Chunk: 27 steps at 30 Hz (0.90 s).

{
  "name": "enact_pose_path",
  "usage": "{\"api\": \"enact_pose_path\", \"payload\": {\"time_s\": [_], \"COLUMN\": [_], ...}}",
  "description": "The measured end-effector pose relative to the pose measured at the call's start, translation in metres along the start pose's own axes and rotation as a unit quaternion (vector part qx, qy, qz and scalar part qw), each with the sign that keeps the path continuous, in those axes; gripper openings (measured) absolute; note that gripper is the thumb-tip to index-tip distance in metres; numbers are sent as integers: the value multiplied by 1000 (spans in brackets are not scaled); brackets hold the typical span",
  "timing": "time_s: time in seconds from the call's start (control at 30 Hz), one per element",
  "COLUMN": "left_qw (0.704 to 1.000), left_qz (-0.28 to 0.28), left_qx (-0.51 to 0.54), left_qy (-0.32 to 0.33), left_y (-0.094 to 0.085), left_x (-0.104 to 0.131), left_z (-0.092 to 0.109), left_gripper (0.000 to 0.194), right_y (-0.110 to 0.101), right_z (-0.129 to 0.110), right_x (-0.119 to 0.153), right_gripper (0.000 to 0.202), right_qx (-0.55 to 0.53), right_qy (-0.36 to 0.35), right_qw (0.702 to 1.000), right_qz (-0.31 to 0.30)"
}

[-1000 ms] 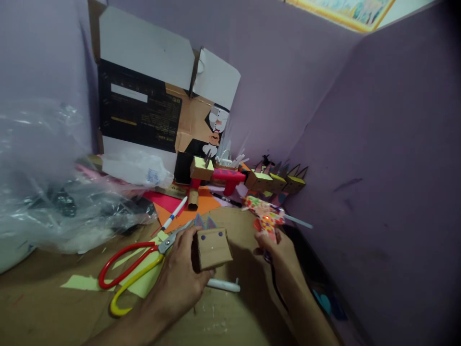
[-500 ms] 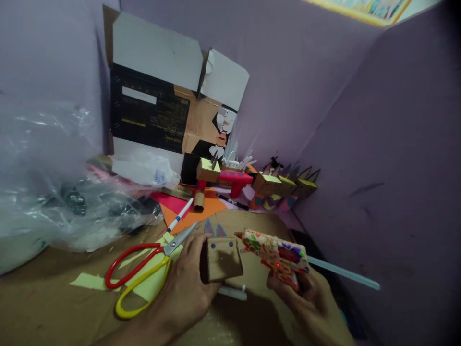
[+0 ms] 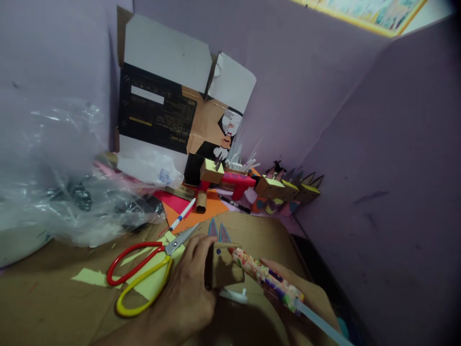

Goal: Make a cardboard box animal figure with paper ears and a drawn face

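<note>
My left hand (image 3: 192, 278) is wrapped round the left side of a small cardboard box (image 3: 227, 269) with blue dot eyes and two pointed paper ears (image 3: 219, 231) on top. In my right hand (image 3: 288, 298) is a flower-patterned hot glue gun (image 3: 266, 278), a long glue stick (image 3: 320, 324) sticking out of its back end. The gun's nozzle is at the upper right of the box's front, covering the spot of one eye; whether it touches cannot be told. Under the box lies a white stick-like piece (image 3: 234, 295), partly hidden.
Red-and-yellow scissors (image 3: 158, 262) lie on yellow paper scraps (image 3: 94, 277) at left, near a marker (image 3: 183, 214). Clear plastic (image 3: 72, 192) fills the far left. Finished-looking cardboard boxes with ears (image 3: 270, 186) and a pink-red object (image 3: 237, 185) stand behind, before an unfolded carton (image 3: 154, 105).
The glue gun has moved left and turned, bringing its nozzle from beside the box onto its upper front. The box has tilted slightly in my left hand. The whole view has shifted a little.
</note>
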<state>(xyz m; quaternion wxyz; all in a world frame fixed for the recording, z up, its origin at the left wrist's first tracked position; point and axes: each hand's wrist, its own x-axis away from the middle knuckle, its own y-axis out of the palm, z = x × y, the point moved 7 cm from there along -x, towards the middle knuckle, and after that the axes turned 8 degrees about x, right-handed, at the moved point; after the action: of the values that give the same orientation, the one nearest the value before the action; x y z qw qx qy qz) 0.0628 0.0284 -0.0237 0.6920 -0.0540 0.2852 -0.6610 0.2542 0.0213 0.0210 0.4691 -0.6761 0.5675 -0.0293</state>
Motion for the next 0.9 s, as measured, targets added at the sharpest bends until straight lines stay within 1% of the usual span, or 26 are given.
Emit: {"api": "enact_pose_path", "payload": {"time_s": [0.1, 0.2, 0.4, 0.53, 0.6, 0.7, 0.77, 0.9], "left_qw": [1000, 1000, 1000, 999, 999, 999, 999, 999], "left_qz": [-4, -9, -8, -3, -8, -19, -21, -29], "left_qx": [5, 13, 12, 0, 3, 13, 22, 36], "left_qy": [1, 5, 19, 36, 35, 26, 19, 1], "left_y": [1, 1, 3, 3, 3, 3, 3, 4], "left_x": [1, 2, 3, 3, 2, 2, 2, 2], "left_z": [1, 2, 1, 2, 3, 3, 3, 2], "left_gripper": [68, 68, 65, 66, 62, 60, 61, 61], "right_y": [-2, 1, 4, 5, 6, 4, 2, 4], "right_z": [1, 8, 18, 11, 5, 0, -1, -2], "right_x": [1, 4, 5, -3, -9, -14, -17, -19], "right_gripper": [36, 38, 34, 32, 29, 26, 27, 28], "right_qx": [5, 12, 12, 23, 16, 13, 17, 37], "right_qy": [-8, 22, 77, 116, 136, 172, 182, 176], "right_qw": [1000, 1000, 996, 990, 985, 977, 974, 969], "right_qz": [11, -9, -45, -80, -106, -127, -132, -168]}}
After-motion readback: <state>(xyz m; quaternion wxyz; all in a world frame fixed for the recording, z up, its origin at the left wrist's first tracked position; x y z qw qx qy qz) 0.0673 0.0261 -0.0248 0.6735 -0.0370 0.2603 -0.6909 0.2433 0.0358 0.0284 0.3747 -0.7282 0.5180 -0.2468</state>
